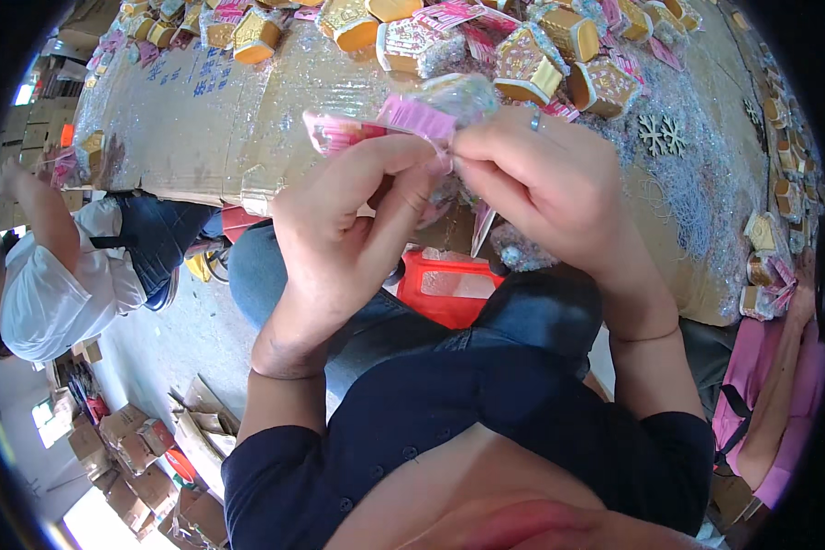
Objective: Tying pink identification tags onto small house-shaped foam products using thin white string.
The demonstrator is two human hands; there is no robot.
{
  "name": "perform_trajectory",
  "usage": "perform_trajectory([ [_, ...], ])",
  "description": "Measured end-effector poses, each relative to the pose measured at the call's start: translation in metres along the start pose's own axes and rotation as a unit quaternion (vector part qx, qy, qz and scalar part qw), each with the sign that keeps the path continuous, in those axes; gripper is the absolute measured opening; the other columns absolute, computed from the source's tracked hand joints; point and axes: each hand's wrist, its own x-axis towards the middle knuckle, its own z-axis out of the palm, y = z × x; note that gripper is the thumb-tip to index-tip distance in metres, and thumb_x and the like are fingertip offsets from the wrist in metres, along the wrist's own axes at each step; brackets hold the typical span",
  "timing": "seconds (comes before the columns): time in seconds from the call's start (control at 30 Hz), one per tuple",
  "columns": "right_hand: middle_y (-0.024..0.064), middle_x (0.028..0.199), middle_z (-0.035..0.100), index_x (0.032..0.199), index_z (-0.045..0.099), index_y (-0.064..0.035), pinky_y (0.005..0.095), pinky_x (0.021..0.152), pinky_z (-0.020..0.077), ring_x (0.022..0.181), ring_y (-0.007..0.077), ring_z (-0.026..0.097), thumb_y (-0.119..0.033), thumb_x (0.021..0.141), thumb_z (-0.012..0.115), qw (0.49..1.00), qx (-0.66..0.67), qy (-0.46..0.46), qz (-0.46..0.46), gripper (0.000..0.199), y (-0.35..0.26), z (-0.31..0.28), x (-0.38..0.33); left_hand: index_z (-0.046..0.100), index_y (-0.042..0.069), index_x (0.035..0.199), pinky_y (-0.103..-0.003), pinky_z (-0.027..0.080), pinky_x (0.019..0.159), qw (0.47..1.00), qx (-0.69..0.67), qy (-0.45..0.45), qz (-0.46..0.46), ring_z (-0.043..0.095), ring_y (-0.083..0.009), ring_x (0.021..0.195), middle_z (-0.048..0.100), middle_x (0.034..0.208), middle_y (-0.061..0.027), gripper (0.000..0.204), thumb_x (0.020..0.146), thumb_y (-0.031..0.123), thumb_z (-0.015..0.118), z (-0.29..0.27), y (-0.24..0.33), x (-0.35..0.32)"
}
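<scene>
In front of my chest, over the table's near edge, my two hands meet fingertip to fingertip. My left hand (339,211) is closed, its thumb and forefinger pinching near a pink printed tag (348,134). My right hand (550,183), with a ring on one finger, is closed in a pinch against the same spot; what is between its fingertips is too small to make out. A second pink piece (417,119) stands up behind the fingertips. Beyond it lies a clear, shimmering, tinsel-like bundle (467,95). Part of whatever hangs below the hands is hidden by them.
Several house-shaped brown-and-white ornaments (527,64) with pink tags lie across the cardboard-covered table (302,92). White snowflakes (662,136) and loose pale strings (692,206) are at the right. A red plastic stool (447,286) is below. Co-workers sit at left (64,284) and right.
</scene>
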Motion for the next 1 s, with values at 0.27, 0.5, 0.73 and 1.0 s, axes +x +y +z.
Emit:
perform_trajectory([
  [0.27, 0.0089, 0.103, 0.073, 0.121, 0.067, -0.0002, 0.0268, 0.073, 0.0523, 0.09, 0.0132, 0.067, -0.008, 0.098, 0.06, 0.933, 0.265, -0.008, 0.242, 0.025, -0.001, -0.014, 0.003, 0.07, 0.001, 0.096, -0.025, 0.049, 0.061, 0.971, 0.174, 0.037, 0.162, 0.059, -0.0129, 0.069, 0.061, 0.103, -0.0107, 0.012, 0.085, -0.003, 0.072, -0.008, 0.0, 0.01],
  [0.5, 0.0107, 0.099, 0.074, 0.111, 0.071, 0.0014, 0.0281, 0.074, 0.0544, 0.089, 0.0161, 0.071, -0.012, 0.094, 0.066, 0.926, 0.334, -0.094, 0.149, 0.022, -0.003, -0.021, 0.006, 0.073, 0.008, 0.094, -0.024, 0.045, 0.06, 0.939, 0.209, 0.043, 0.271, 0.058, -0.0129, 0.077, 0.055, 0.112, -0.0113, 0.02, 0.078, -0.004, 0.075, -0.014, 0.01, 0.004],
  [0.73, 0.0106, 0.085, 0.071, 0.1, 0.073, -0.0034, 0.0306, 0.068, 0.0523, 0.077, 0.0246, 0.07, -0.009, 0.087, 0.073, 0.899, 0.403, -0.169, 0.036, 0.014, -0.008, -0.015, 0.002, 0.075, 0.012, 0.094, -0.026, 0.045, 0.06, 0.938, 0.093, -0.01, 0.333, 0.058, -0.0146, 0.079, 0.059, 0.104, -0.006, 0.02, 0.076, 0.007, 0.08, -0.014, 0.024, -0.006],
  [1.0, 0.0118, 0.081, 0.074, 0.094, 0.074, 0.0042, 0.0274, 0.063, 0.0538, 0.067, 0.0167, 0.07, -0.001, 0.087, 0.071, 0.836, 0.515, -0.188, 0.023, 0.009, 0.01, -0.035, 0.003, 0.07, 0.002, 0.098, -0.035, 0.048, 0.086, 0.988, -0.034, -0.025, 0.147, 0.062, -0.0239, 0.094, 0.068, 0.104, -0.0121, 0.016, 0.09, 0.015, 0.068, -0.005, 0.002, 0.016],
])
